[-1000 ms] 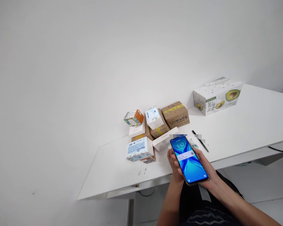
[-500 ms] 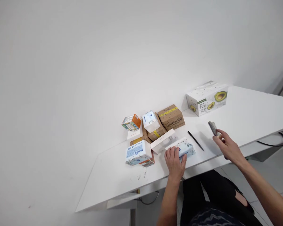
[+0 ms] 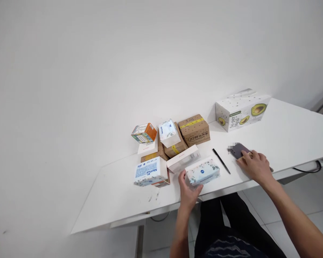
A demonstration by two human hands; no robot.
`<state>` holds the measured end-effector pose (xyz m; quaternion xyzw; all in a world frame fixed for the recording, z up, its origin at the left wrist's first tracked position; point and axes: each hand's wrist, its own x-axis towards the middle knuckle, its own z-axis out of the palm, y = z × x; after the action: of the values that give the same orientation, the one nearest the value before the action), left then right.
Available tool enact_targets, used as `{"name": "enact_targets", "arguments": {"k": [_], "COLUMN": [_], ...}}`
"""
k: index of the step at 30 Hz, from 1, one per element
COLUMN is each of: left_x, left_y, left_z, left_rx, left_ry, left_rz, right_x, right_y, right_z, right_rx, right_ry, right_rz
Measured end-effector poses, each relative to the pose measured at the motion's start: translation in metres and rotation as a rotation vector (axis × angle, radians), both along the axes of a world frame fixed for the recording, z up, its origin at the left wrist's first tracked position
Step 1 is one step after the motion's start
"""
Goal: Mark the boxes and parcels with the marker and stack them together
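Observation:
A tissue pack (image 3: 204,171) in white and pale blue with a leaf print lies near the table's front edge. My left hand (image 3: 188,191) is at its left end, thumb and fingers apart around the near corner. A dark smartphone (image 3: 239,149) lies at or just above the tabletop, back side up. My right hand (image 3: 254,165) covers its middle, with fingers bent over it. Between the pack and the phone lies a black pen (image 3: 221,161).
Left of the pack is a cluster: a white box (image 3: 184,158), brown cartons (image 3: 195,133), tissue packs (image 3: 150,171) and an orange box (image 3: 144,133). A large avocado-print box (image 3: 242,111) stands against the wall at the back right. A black cable (image 3: 309,170) hangs below the table edge.
My right hand has lowered the smartphone to the table, turning it flat. My left hand has slid off the tissue pack's top to its left end, fingers spreading. The view has shifted slightly.

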<state>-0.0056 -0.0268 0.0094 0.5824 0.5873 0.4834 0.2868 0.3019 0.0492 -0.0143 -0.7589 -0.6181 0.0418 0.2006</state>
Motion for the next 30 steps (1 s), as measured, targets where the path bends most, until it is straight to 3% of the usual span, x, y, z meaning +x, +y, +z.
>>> {"name": "enact_targets", "arguments": {"k": [2,4,6,8,11,15,20,25,27,30], "left_x": [-0.002,-0.001,-0.001,-0.001,-0.002,0.005,0.027,0.032,0.029,0.028], "left_y": [0.003,0.008,0.013,0.016,0.012,0.004,0.008,0.012,0.010,0.004], "left_z": [-0.007,-0.013,-0.017,-0.015,-0.002,0.026,0.048,0.039,0.030,0.015], "left_rx": [-0.112,-0.152,-0.137,-0.118,-0.128,-0.192,-0.189,-0.236,-0.189,-0.119], "left_ry": [-0.131,-0.245,-0.335,-0.419,-0.563,-0.726,-0.832,-0.887,-0.728,-0.358], "left_rz": [-0.054,-0.097,-0.120,-0.119,-0.114,-0.147,-0.231,-0.198,-0.161,-0.101], "right_x": [-0.005,-0.019,-0.038,-0.058,-0.074,-0.068,-0.060,-0.057,-0.057,-0.064], "right_y": [-0.006,-0.016,-0.027,-0.038,-0.049,-0.055,-0.050,-0.025,-0.006,0.035], "right_z": [0.008,0.019,0.032,0.043,0.057,0.067,0.070,0.084,0.102,0.137], "right_rx": [0.059,0.062,-0.035,-0.103,-0.135,-0.247,-0.256,-0.200,-0.100,0.082], "right_ry": [0.125,0.334,0.590,0.806,1.026,1.222,1.398,1.644,1.658,1.602], "right_rz": [0.058,0.213,0.385,0.468,0.494,0.535,0.454,0.163,0.105,0.146]}}
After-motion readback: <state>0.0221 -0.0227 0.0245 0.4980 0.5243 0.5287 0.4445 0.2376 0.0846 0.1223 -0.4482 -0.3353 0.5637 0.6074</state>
